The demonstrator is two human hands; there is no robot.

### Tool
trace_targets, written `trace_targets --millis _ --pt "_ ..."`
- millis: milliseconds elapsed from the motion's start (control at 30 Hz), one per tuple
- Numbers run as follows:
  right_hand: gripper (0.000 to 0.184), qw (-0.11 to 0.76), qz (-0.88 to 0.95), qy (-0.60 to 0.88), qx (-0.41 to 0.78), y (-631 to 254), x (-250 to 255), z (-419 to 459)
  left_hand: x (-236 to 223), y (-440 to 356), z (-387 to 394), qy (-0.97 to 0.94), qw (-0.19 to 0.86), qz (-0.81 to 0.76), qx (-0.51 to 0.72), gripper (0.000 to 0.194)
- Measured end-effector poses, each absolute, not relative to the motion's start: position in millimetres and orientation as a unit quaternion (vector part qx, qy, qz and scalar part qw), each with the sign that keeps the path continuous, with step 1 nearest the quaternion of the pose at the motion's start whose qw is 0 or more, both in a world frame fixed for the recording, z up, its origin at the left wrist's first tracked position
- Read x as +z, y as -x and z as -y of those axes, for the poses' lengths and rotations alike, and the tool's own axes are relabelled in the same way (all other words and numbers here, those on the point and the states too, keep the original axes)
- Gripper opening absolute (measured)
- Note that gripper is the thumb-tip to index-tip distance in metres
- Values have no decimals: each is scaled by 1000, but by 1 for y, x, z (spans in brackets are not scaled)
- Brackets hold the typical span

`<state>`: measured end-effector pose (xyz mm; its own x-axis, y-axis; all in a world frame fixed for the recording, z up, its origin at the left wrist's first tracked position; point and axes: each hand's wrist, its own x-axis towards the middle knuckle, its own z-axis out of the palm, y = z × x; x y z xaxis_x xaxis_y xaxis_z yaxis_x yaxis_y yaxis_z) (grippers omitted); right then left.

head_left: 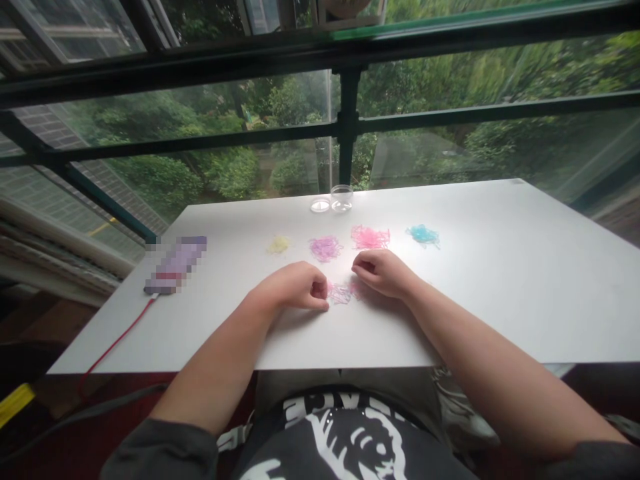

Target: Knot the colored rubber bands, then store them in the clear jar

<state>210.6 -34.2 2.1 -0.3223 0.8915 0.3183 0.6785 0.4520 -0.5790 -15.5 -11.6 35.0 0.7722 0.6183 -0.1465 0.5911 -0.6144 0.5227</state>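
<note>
A small mixed pile of pink and purple strands (341,293), which look like thin rubber bands, lies between my two hands. My left hand (296,285) rests at its left edge, fingers curled and thumb low near the table. Just right of and above the pile is my right hand (384,272), its fingers bent into a pinch. Whatever either hand holds is too small or hidden to make out. Farther back sit sorted piles: yellow bands (278,244), purple bands (325,248), pink bands (370,237) and blue bands (423,235).
At the white table's (500,280) far edge stand a clear round container (342,199) and its clear lid (320,205). A blurred-out phone-like device (177,263) lies at the left, with a red cable (120,335) running off the near edge. Windows rise behind the table.
</note>
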Motion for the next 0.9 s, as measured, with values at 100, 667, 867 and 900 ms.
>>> trace_targets --millis 100,667,867,900 --pt "9 310 794 492 175 -210 2 34 33 16 12 -906 269 -326 37 11" --pt "11 320 788 493 183 -210 0 34 27 9 11 -932 257 -246 71 11" --pt "10 326 785 491 190 -210 -2 33 23 12 7 -904 330 -251 103 13" --pt "10 326 787 487 191 -210 -2 34 23 13 6 -892 352 -259 116 14"
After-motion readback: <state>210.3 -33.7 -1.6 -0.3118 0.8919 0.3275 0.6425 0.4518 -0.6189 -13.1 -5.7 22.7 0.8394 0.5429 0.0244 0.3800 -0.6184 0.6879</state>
